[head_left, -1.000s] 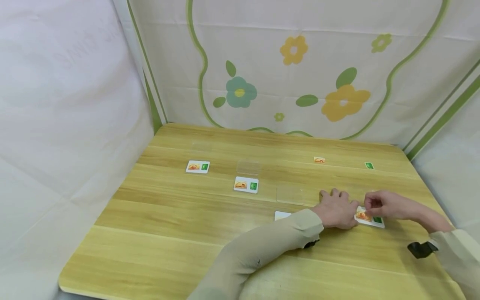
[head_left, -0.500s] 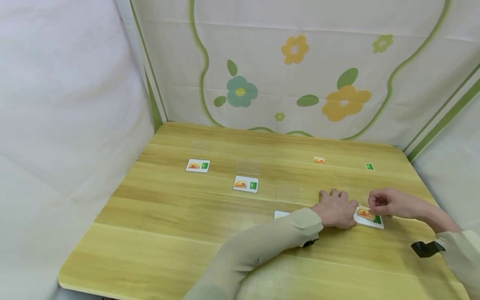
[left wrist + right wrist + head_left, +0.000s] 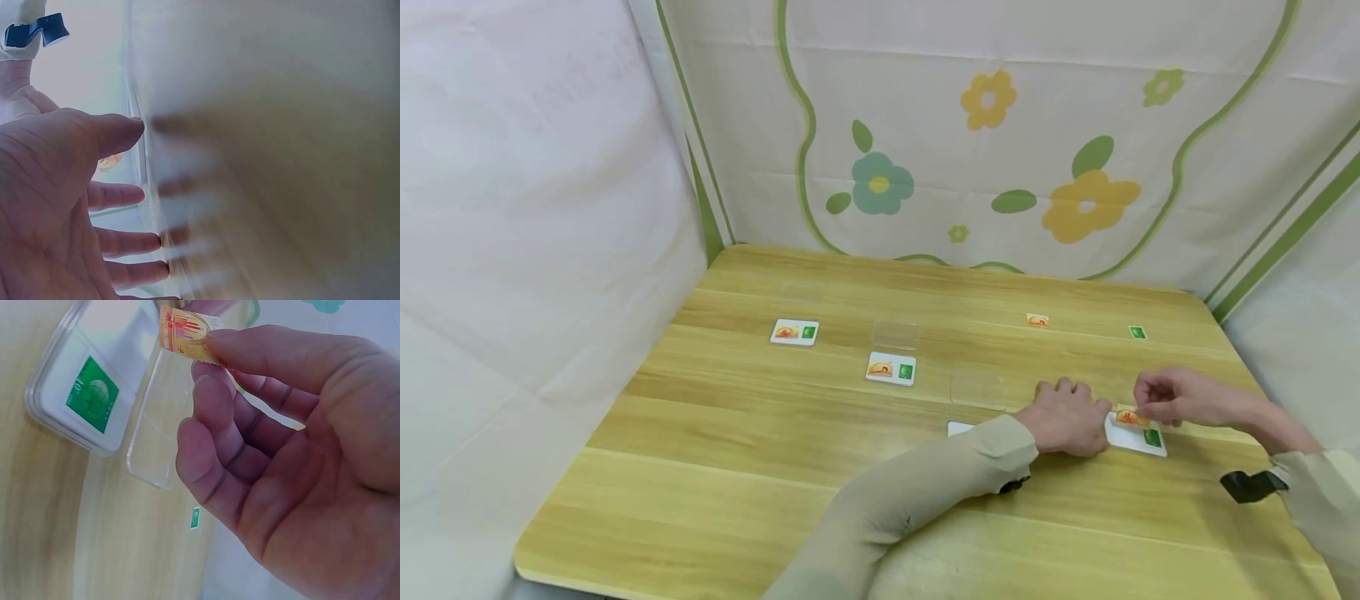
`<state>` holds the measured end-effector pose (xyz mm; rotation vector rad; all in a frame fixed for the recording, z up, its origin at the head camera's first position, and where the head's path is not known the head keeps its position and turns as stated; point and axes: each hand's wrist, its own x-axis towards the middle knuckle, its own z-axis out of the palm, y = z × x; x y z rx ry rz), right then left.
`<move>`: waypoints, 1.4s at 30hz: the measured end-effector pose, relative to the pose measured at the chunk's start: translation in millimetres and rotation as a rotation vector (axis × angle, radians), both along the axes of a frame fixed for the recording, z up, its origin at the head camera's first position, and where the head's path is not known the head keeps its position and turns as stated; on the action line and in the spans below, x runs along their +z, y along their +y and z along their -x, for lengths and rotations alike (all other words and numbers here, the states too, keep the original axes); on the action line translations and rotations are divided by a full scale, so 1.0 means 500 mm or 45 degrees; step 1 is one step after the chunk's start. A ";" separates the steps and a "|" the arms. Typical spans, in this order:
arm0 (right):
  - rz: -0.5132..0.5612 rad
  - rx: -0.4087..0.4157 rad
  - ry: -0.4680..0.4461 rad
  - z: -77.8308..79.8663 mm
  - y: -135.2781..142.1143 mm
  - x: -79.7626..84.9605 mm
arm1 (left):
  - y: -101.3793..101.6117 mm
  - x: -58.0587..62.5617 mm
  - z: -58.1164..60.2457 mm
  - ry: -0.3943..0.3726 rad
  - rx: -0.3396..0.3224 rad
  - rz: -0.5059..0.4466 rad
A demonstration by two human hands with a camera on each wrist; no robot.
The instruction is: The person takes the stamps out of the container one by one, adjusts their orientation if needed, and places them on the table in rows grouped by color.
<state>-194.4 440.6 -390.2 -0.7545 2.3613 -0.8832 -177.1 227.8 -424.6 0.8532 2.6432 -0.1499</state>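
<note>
My right hand (image 3: 1191, 400) pinches an orange postage stamp (image 3: 183, 332) between thumb and finger. In the head view the stamp is over a shallow white case (image 3: 1123, 440) at the table's right. A green stamp (image 3: 94, 397) lies in the right part of that case; the left part is bare white. Fingers spread and straight, my left hand (image 3: 1067, 421) rests on the table with its thumb at the case's left edge. A clear lid (image 3: 149, 453) lies just behind the case in the right wrist view.
Two white cases (image 3: 794, 332) (image 3: 891, 368), each with an orange and a green stamp, stand to the left. My left sleeve partly hides a third case (image 3: 961, 429). Clear lids (image 3: 977, 389) lie behind them. A loose orange stamp (image 3: 1038, 320) and green stamp (image 3: 1138, 332) lie farther back.
My right hand has lifted the orange stamp up from the white case and moved it slightly back, baring the case's left part. My left hand has stayed nearly still.
</note>
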 end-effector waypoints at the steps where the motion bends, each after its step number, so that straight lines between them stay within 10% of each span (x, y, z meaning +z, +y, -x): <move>1: -0.005 -0.003 0.006 0.001 0.000 0.002 | -0.002 0.001 0.000 -0.003 -0.001 -0.014; 42: -0.090 -0.105 0.046 0.039 -0.043 0.057 | -0.097 0.013 0.014 0.042 -0.116 -0.158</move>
